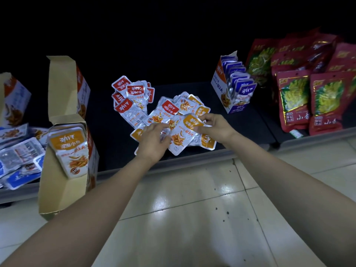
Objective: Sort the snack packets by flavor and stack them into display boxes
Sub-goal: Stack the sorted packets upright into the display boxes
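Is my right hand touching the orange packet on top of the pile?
Touching. The head view shows the right hand pinching the orange packet by its top corner.

At nine o'clock the frame edge is cutting off a white-and-orange cardboard box [13, 97] and blue foil packets [19, 166]; at three o'clock, red plastic snack bags [344, 60]. The left hand [153, 139] is covering orange foil packets [185, 135].

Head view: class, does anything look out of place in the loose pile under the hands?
Yes. One red-topped packet lies among the orange-topped packets, apart from the red heap to its left. Its colour does not match its neighbours.
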